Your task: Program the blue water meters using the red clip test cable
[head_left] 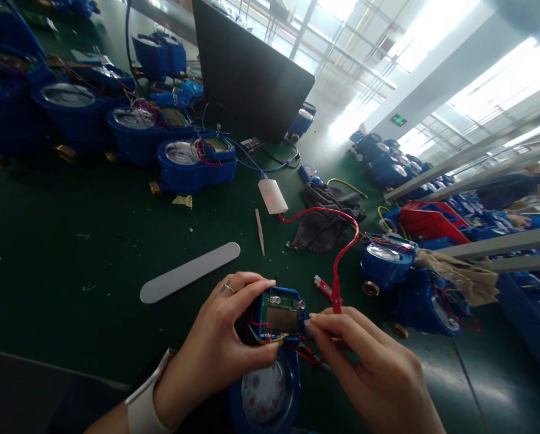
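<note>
A water meter [265,392] with a blue body and round glass dial is at the bottom middle. Above its dial is a blue-framed circuit board with a small display [281,319], thin coloured wires running around it. My left hand [222,328] grips this frame, fingers at the top edge and thumb at the bottom. On the right, my right hand [364,355] is closed on the end of a red cable [349,244], fingertips pinched at the board's right edge. The cable's tip is hidden by the fingers. Its other end enters a white box [272,196] with a red light.
Tweezers [260,232], a grey flat strip [190,273] and a red lighter-like object [323,286] lie on the green table. A dark cloth [324,220] lies beyond. More blue meters [193,163] stand left and right. A dark panel [252,66] rises behind.
</note>
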`<state>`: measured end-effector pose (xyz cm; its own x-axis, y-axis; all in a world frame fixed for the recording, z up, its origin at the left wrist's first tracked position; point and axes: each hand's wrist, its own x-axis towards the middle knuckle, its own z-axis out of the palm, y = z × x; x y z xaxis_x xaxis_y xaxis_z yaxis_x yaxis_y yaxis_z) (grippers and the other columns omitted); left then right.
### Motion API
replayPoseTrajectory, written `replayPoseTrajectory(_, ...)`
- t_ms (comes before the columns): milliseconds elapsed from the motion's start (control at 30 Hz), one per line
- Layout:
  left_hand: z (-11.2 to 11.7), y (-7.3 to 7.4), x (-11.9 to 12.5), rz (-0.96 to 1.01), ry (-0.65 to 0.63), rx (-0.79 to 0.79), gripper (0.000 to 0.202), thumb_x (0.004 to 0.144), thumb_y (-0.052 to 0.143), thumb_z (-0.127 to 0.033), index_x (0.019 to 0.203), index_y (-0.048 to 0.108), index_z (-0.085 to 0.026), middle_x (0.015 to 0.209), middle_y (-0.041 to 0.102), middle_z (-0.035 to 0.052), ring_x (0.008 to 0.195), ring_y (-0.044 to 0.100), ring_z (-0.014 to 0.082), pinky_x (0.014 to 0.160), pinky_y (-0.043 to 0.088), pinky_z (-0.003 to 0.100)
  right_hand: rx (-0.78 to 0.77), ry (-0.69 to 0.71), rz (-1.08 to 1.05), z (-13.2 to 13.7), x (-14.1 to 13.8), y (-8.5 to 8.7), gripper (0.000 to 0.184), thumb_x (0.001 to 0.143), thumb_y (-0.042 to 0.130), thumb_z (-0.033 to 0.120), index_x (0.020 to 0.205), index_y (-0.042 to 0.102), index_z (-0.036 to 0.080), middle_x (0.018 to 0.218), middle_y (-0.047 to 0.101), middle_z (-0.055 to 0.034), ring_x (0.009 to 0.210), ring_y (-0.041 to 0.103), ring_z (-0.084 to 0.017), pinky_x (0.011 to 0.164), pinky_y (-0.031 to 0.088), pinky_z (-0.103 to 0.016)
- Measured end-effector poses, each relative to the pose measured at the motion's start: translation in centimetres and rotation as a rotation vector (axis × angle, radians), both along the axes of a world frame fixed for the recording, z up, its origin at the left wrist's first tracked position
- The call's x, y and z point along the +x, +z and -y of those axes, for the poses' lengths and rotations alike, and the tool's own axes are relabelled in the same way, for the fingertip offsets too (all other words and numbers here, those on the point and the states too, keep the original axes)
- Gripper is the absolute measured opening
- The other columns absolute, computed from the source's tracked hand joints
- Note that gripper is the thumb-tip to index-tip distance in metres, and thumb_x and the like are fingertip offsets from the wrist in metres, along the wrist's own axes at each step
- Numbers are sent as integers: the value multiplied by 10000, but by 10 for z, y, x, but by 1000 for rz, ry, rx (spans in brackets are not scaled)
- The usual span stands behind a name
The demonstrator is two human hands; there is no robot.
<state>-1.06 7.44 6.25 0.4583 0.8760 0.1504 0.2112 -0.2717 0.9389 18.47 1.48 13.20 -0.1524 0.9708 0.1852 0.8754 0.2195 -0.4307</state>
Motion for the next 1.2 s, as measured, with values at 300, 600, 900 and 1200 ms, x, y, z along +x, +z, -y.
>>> replayPoseTrajectory(300, 0, 0, -1, 13, 5, 7, 531, 714, 772, -211, 1216, 598, -207, 1224, 604, 71, 1138, 590, 256, 981, 495, 415, 14, 3, -2, 0, -1, 0, 126, 938, 561, 139, 916, 665, 205, 797, 671, -11, 634, 675, -118, 590, 547, -184)
replayPoseTrajectory(600, -1, -1, 1, 12, 3, 6, 537, 714, 776, -219, 1220, 596, -214, 1217, 606, 70, 1127, 592, 257, 976, 498, 418, 19, 7, 10, -1, -1, 1, 128, 944, 555, 159, 897, 664, 207, 780, 676, -11, 609, 671, -116, 565, 544, -184)
replayPoseTrajectory(900, 0, -2, -1, 17, 6, 5, 548, 715, 788, -229, 1227, 591, -218, 1219, 604, 66, 1134, 585, 253, 978, 494, 404, 5, -8, 8, 1, 0, -2, 113, 941, 572, 145, 920, 656, 217, 815, 665, 0, 650, 670, -112, 603, 535, -184)
replayPoseTrajectory(1200, 0, -2, -1, 18, 2, 5, 558, 708, 789, -218, 1230, 591, -207, 1224, 598, 70, 1140, 581, 255, 983, 488, 407, 29, 13, 28, 0, 0, 1, 109, 945, 568, 139, 933, 646, 215, 811, 658, 2, 639, 668, -105, 600, 536, -172)
